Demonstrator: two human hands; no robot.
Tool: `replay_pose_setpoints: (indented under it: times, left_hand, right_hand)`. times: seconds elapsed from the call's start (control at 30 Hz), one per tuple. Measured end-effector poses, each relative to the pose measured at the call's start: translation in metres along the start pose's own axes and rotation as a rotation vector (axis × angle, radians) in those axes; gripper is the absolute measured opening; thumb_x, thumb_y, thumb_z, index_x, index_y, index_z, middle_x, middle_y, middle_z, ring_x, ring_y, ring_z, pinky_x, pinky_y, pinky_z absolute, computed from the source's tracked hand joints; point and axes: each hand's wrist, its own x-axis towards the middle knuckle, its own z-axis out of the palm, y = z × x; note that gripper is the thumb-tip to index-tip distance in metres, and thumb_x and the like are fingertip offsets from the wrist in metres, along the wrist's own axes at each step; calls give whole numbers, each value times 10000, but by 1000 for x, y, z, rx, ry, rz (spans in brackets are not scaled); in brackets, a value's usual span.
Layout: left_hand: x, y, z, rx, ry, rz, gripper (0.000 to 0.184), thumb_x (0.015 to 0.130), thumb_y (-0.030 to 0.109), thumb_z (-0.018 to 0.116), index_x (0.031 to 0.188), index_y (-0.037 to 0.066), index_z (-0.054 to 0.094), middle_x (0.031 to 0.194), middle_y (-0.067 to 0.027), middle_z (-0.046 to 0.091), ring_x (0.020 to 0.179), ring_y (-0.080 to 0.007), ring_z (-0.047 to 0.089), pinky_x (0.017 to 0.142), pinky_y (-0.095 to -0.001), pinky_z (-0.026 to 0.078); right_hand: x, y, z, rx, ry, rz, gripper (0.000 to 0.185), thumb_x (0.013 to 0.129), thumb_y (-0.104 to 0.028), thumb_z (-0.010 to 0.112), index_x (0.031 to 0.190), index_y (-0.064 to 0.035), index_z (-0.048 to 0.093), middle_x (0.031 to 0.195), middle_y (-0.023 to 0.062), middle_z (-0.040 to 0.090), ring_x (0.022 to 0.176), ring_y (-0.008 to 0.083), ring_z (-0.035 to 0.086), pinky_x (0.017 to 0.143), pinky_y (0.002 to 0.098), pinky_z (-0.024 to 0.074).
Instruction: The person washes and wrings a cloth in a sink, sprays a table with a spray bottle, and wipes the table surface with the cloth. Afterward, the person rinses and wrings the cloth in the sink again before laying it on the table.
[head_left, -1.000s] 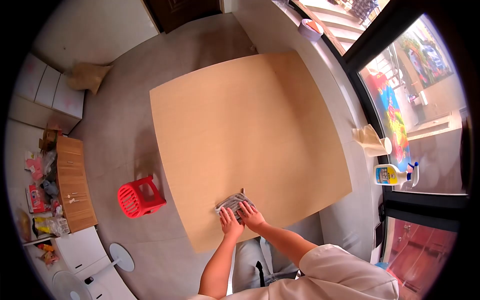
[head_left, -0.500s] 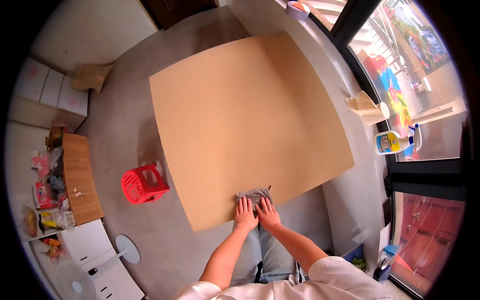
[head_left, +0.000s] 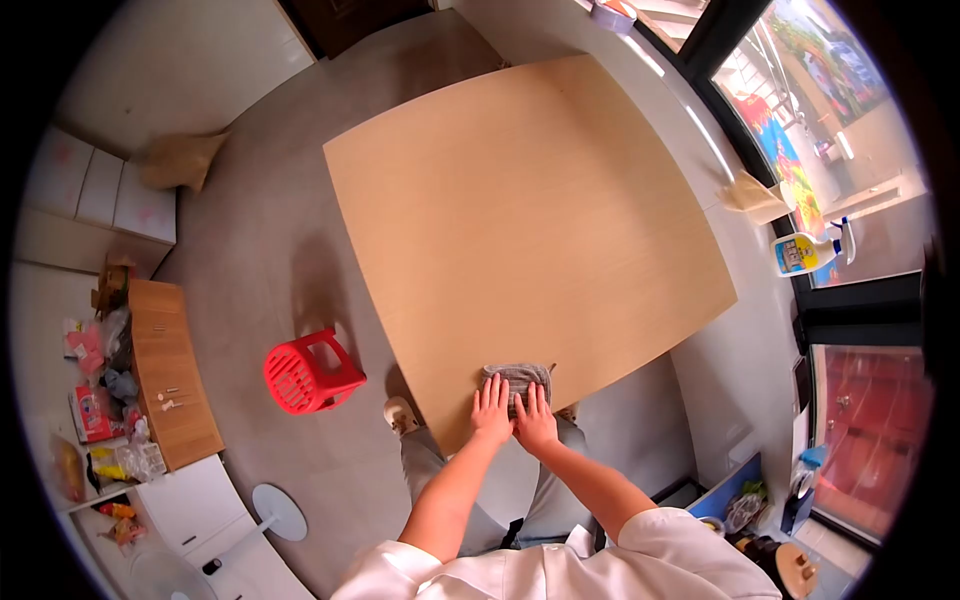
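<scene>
Head camera view: A person in a white short-sleeved top leans over a large tan tabletop [head_left: 530, 220], both hands on a folded grey cloth [head_left: 520, 374]. The left hand [head_left: 490, 411] lies flat across the cloth's left part, fingers extended and uncurled; the right hand [head_left: 535, 424] rests beside it in the same flat manner, palm down, its fingers pointing toward the far side. Neither hand is clenched. The cloth lies on the tabletop along the near edge, close to the corner nearest the person's legs. To the left, a red plastic stool [head_left: 313, 372] stands on the grey floor [head_left: 240, 300], apart from the tabletop. To the right, a spray bottle [head_left: 797, 255] with a blue-and-white trigger head stands beside the window.
</scene>
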Motion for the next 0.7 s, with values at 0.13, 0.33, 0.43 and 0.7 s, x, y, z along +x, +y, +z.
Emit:
replay_pose_setpoints:
  times: [0.13, 0.33, 0.43, 0.7]
  left_hand:
    - [9, -87, -27, 20, 60, 97, 870, 757, 421, 583, 1400, 121, 79, 1467, -48, 12, 1348, -200, 28, 1087, -399, 67]
    - [40, -202, -80, 89, 101, 238, 834, 763, 413, 577, 1392, 108, 123, 1460, -80, 71, 1342, -219, 84, 1076, -419, 121]
    - [57, -225, -104, 157, 78, 287, 816, 784, 425, 548, 1395, 111, 109, 1461, -78, 64, 1344, -212, 78, 1078, -416, 113]
    - [100, -258, -143, 235, 56, 371, 860, 771, 442, 563, 1397, 100, 83, 1461, -96, 45, 1340, -241, 87, 1068, -412, 153]
  right_hand:
    - [49, -75, 12, 15, 80, 83, 678, 704, -320, 615, 1284, -57, 382, 1371, 281, 200, 1281, 423, 187, 1025, 461, 246]
    - [135, -162, 6, 93, 171, 206, 613, 730, -281, 575, 1271, -53, 401, 1384, 259, 199, 1288, 406, 191, 1003, 458, 277]
    - [163, -185, 1, 131, 143, 297, 608, 733, -263, 564, 1280, -57, 396, 1383, 258, 200, 1290, 408, 180, 1006, 458, 275]
    - [215, -204, -12, 151, 191, 366, 604, 727, -266, 571, 1274, -68, 408, 1382, 250, 210, 1287, 406, 189, 996, 461, 287]
